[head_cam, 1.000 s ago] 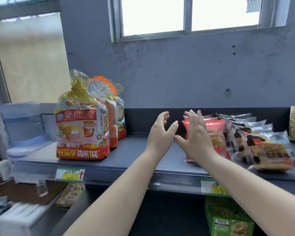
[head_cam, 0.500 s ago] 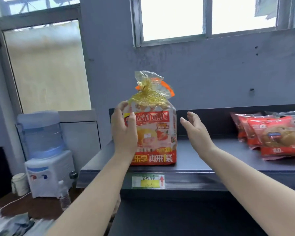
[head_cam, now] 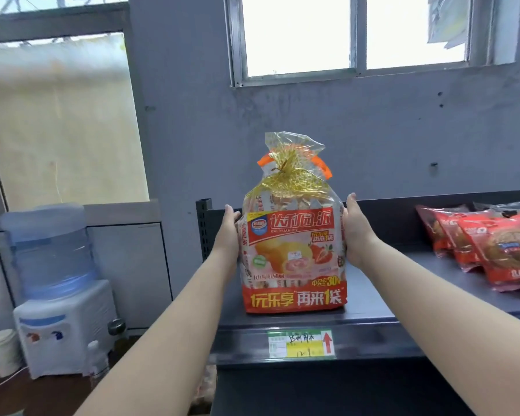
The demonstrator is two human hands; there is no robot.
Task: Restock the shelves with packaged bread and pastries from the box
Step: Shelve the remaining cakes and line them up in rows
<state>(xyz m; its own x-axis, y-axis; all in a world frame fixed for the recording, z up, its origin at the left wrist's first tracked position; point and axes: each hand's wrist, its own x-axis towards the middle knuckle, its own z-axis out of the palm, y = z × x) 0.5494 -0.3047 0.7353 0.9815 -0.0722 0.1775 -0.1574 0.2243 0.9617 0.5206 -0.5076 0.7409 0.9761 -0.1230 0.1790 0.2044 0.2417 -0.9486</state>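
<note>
L hand point(head_cam: 229, 228) & R hand point(head_cam: 355, 228), fingers straight, press 1 pie bag point(head_cam: 294, 253); 3 red packs point(head_cam: 487, 250) nearby.

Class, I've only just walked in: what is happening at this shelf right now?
A person is stocking a shop shelf. Both hands, the left hand and the right hand, press flat against the sides of a big bag of strawberry pies, which stands upright near the shelf's front edge, above a price label. Red pastry packets lie further right. A water dispenser stands to the left.
</note>
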